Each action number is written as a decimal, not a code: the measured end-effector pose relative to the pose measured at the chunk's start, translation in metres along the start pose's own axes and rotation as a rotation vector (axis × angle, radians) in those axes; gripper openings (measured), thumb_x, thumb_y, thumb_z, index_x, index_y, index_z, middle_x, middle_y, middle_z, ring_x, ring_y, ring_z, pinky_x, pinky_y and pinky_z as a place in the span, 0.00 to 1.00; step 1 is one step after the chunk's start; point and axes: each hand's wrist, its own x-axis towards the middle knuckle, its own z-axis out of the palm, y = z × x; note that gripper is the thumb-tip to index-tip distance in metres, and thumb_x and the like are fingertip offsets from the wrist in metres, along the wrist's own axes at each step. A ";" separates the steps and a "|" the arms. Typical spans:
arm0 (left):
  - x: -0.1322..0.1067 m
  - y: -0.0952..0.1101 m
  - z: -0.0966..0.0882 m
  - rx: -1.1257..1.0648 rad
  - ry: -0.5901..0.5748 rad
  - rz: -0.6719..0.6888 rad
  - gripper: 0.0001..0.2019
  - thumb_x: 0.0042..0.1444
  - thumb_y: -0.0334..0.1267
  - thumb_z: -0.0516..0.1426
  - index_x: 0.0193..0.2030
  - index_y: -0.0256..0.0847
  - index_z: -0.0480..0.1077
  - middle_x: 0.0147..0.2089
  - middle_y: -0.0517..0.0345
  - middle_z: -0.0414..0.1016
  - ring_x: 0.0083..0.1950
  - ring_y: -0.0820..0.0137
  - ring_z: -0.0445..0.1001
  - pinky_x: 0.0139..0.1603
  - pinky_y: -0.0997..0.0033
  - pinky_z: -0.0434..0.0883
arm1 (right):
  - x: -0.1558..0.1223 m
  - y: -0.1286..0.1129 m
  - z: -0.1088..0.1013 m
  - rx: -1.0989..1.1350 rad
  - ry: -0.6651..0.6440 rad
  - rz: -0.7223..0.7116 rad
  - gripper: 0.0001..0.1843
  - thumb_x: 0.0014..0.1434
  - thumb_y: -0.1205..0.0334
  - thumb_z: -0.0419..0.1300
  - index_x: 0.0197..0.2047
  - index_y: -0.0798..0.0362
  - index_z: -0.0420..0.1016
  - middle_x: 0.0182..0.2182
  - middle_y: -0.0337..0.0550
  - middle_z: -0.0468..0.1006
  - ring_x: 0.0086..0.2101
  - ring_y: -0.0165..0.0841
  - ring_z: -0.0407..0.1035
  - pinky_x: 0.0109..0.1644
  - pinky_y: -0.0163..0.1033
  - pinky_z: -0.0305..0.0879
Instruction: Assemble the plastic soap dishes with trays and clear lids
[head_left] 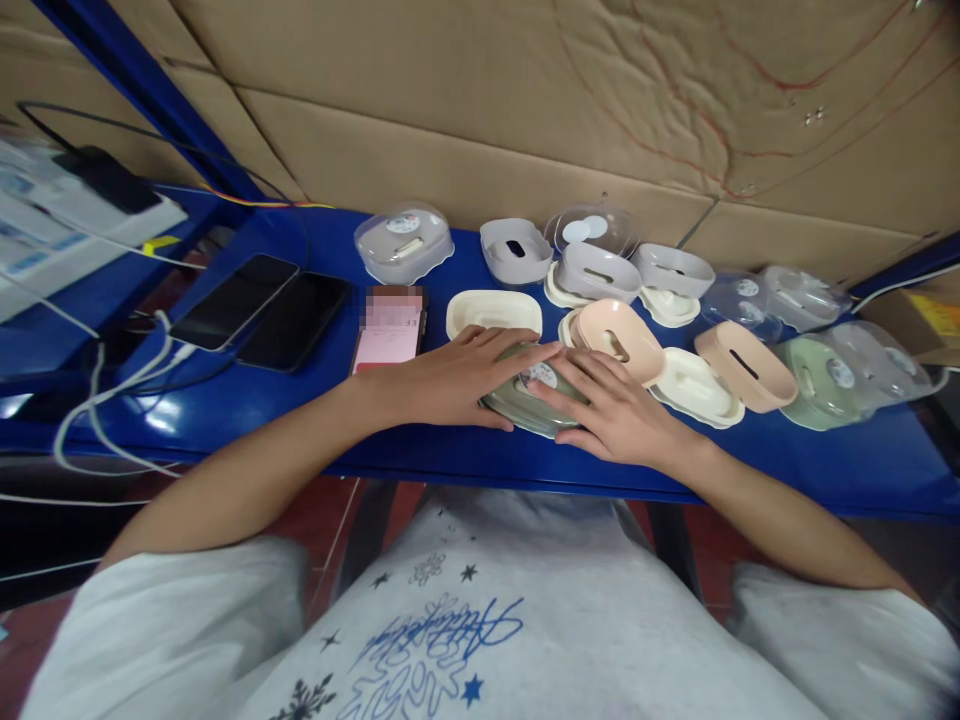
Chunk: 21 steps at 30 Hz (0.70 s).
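Observation:
Both of my hands are on a green soap box (529, 408) with a clear lid and a round sticker, at the front of the blue table. My left hand (457, 378) grips its left side, fingers reaching over the top. From the right, my right hand (619, 412) wraps its fingers over the lid and the near side. The hands cover much of the box. Just behind it lie a cream tray (491, 303) and a peach soap box body (626, 335) with a slot, resting tilted on cream pieces.
A finished-looking lilac box (405, 245) stands at the back left. Lilac bodies (514, 250), another peach body (746, 365), a green box (821, 385) and clear lids (877, 360) spread rightward. Phones (292, 320) and white cables (97, 400) lie left. Cardboard (420, 110) lines the back.

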 end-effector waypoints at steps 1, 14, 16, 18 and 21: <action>0.000 0.000 0.001 0.007 0.004 -0.007 0.55 0.65 0.48 0.69 0.85 0.50 0.36 0.82 0.35 0.52 0.83 0.45 0.53 0.78 0.45 0.57 | 0.000 0.001 0.000 -0.002 -0.005 -0.010 0.36 0.76 0.42 0.57 0.81 0.42 0.59 0.78 0.54 0.60 0.74 0.58 0.58 0.74 0.71 0.62; -0.001 -0.005 0.005 -0.010 0.027 -0.005 0.60 0.60 0.50 0.72 0.86 0.52 0.35 0.81 0.35 0.54 0.82 0.43 0.55 0.77 0.45 0.58 | -0.001 0.004 0.005 0.055 0.022 -0.044 0.35 0.78 0.48 0.56 0.82 0.42 0.54 0.79 0.56 0.56 0.77 0.58 0.52 0.75 0.73 0.62; -0.001 -0.006 0.007 -0.020 0.030 0.008 0.59 0.62 0.51 0.71 0.86 0.51 0.35 0.81 0.35 0.55 0.81 0.43 0.56 0.77 0.44 0.58 | -0.002 0.007 0.007 0.122 0.021 -0.058 0.34 0.77 0.51 0.57 0.82 0.41 0.56 0.80 0.52 0.57 0.78 0.56 0.49 0.76 0.72 0.60; 0.000 -0.007 0.008 -0.021 0.033 0.030 0.56 0.64 0.53 0.69 0.86 0.51 0.37 0.79 0.35 0.58 0.80 0.43 0.58 0.76 0.43 0.58 | -0.003 0.008 0.007 0.162 0.004 -0.045 0.34 0.77 0.53 0.58 0.81 0.40 0.58 0.79 0.49 0.58 0.79 0.55 0.47 0.78 0.72 0.59; 0.001 -0.007 0.009 -0.010 0.034 0.051 0.54 0.65 0.53 0.68 0.86 0.51 0.38 0.78 0.35 0.60 0.79 0.43 0.59 0.75 0.42 0.59 | -0.004 0.007 0.005 0.161 -0.012 -0.037 0.37 0.75 0.50 0.61 0.82 0.39 0.56 0.79 0.49 0.57 0.79 0.56 0.45 0.78 0.73 0.57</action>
